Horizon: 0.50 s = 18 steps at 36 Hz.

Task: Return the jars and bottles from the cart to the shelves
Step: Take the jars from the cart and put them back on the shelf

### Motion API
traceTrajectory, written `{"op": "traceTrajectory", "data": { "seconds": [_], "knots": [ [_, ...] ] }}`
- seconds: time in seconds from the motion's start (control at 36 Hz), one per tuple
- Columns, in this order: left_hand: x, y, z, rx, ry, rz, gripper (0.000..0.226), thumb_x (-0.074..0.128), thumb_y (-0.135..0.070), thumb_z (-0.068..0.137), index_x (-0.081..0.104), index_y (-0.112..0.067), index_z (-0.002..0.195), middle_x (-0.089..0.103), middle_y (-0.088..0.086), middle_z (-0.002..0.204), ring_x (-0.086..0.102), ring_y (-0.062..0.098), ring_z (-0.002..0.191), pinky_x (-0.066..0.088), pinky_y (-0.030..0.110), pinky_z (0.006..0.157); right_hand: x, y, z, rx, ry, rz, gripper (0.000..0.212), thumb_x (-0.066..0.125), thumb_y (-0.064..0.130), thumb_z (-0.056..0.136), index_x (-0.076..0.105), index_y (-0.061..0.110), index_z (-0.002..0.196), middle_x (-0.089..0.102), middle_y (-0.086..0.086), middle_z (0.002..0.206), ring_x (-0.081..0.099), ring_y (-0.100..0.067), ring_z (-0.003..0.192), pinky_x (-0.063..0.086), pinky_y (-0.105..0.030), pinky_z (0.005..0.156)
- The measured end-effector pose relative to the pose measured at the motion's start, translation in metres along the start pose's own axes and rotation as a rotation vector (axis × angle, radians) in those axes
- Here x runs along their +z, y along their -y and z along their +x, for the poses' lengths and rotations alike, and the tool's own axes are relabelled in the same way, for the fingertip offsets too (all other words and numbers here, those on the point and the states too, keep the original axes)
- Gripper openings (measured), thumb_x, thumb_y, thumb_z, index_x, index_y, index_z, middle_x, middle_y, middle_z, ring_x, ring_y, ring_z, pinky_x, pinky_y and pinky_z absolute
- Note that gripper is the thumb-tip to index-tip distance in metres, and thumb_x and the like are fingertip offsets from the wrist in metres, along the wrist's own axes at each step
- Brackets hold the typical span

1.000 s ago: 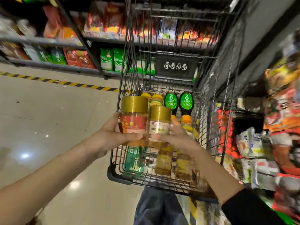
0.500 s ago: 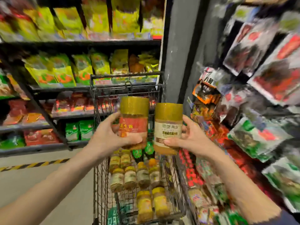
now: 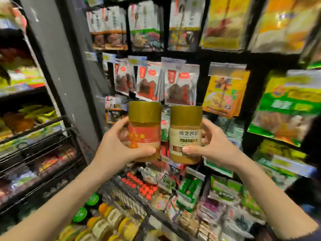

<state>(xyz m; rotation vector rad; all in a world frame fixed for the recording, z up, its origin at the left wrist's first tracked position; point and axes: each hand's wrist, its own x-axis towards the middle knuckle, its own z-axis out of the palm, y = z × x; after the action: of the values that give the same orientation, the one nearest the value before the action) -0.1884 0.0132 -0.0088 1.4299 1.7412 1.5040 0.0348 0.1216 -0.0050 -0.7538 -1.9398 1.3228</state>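
My left hand (image 3: 114, 148) grips a jar with a gold lid and a red label (image 3: 145, 131), held upright at chest height. Beside it, my right hand (image 3: 212, 145) grips a second gold-lidded jar with a cream label (image 3: 185, 134). The two jars stand close side by side without touching, in front of the shelves (image 3: 187, 53). Below them the wire cart (image 3: 132, 202) holds several more yellow-lidded jars (image 3: 111, 221) and green-capped bottles (image 3: 92, 200).
Hanging snack packets (image 3: 173, 86) fill the black shelving ahead and to the right. A grey pillar (image 3: 59, 66) rises at the left, with more stocked shelves (image 3: 26, 94) beyond it. Small red-capped items (image 3: 140, 186) sit on a low shelf just past the cart.
The view has swung up and to the right, from the cart towards the shelves of hanging packets. Both hands have lifted their jars out of the cart and still hold them.
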Motion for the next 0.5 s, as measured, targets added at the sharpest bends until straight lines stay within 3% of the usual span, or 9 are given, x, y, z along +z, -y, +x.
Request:
{"op": "traceTrajectory", "data": {
  "seconds": [0.08, 0.17, 0.25, 0.33, 0.42, 0.5],
  "knots": [
    [0.042, -0.024, -0.001, 0.078, 0.133, -0.046, 0.090, 0.086, -0.030, 0.040, 0.050, -0.030, 0.123, 0.070, -0.008, 0.098, 0.069, -0.001, 0.081, 0.053, 0.011, 0.066, -0.036, 0.009, -0.049, 0.020, -0.148, -0.044, 0.079, 0.082, 0.011, 0.058, 0.045, 0.020, 0.128, 0.064, 0.008, 0.108, 0.068, 0.002, 0.086, 0.052, -0.014, 0.067],
    [0.084, -0.049, -0.004, 0.122, 0.255, -0.095, 0.080, 0.087, -0.026, 0.042, 0.047, -0.041, 0.109, 0.067, -0.013, 0.090, 0.068, -0.006, 0.076, 0.051, 0.008, 0.060, -0.069, 0.018, -0.097, 0.027, -0.296, -0.087, 0.079, 0.081, 0.015, 0.054, 0.046, 0.022, 0.124, 0.066, 0.007, 0.103, 0.069, 0.000, 0.085, 0.052, -0.014, 0.067],
    [0.127, -0.075, -0.011, 0.148, 0.392, -0.138, 0.095, 0.094, -0.037, 0.037, 0.047, -0.032, 0.120, 0.069, -0.010, 0.094, 0.069, -0.003, 0.075, 0.055, 0.013, 0.066, -0.099, 0.028, -0.144, 0.037, -0.416, -0.108, 0.076, 0.080, 0.018, 0.052, 0.047, 0.022, 0.121, 0.068, 0.007, 0.101, 0.069, -0.003, 0.087, 0.053, -0.016, 0.069],
    [0.169, -0.100, -0.024, 0.184, 0.476, -0.170, 0.102, 0.088, -0.042, 0.032, 0.043, -0.032, 0.123, 0.064, -0.013, 0.095, 0.067, -0.002, 0.075, 0.055, 0.015, 0.067, -0.129, 0.036, -0.191, 0.046, -0.528, -0.133, 0.077, 0.081, 0.019, 0.053, 0.048, 0.020, 0.122, 0.068, 0.003, 0.107, 0.069, -0.007, 0.093, 0.055, -0.020, 0.074],
    [0.210, -0.126, -0.038, 0.217, 0.555, -0.172, 0.121, 0.084, -0.061, 0.022, 0.042, -0.028, 0.131, 0.066, -0.004, 0.104, 0.066, 0.010, 0.093, 0.053, 0.030, 0.084, -0.159, 0.041, -0.237, 0.063, -0.622, -0.163, 0.079, 0.083, 0.017, 0.054, 0.047, 0.020, 0.125, 0.068, 0.002, 0.109, 0.068, -0.010, 0.097, 0.056, -0.025, 0.077],
    [0.253, -0.148, -0.054, 0.250, 0.617, -0.193, 0.125, 0.083, -0.068, 0.013, 0.043, -0.032, 0.127, 0.069, 0.001, 0.105, 0.068, 0.016, 0.094, 0.054, 0.040, 0.088, -0.190, 0.043, -0.282, 0.071, -0.705, -0.197, 0.081, 0.084, 0.010, 0.057, 0.045, 0.017, 0.128, 0.068, 0.002, 0.109, 0.069, -0.011, 0.097, 0.056, -0.025, 0.077]
  ]
}}
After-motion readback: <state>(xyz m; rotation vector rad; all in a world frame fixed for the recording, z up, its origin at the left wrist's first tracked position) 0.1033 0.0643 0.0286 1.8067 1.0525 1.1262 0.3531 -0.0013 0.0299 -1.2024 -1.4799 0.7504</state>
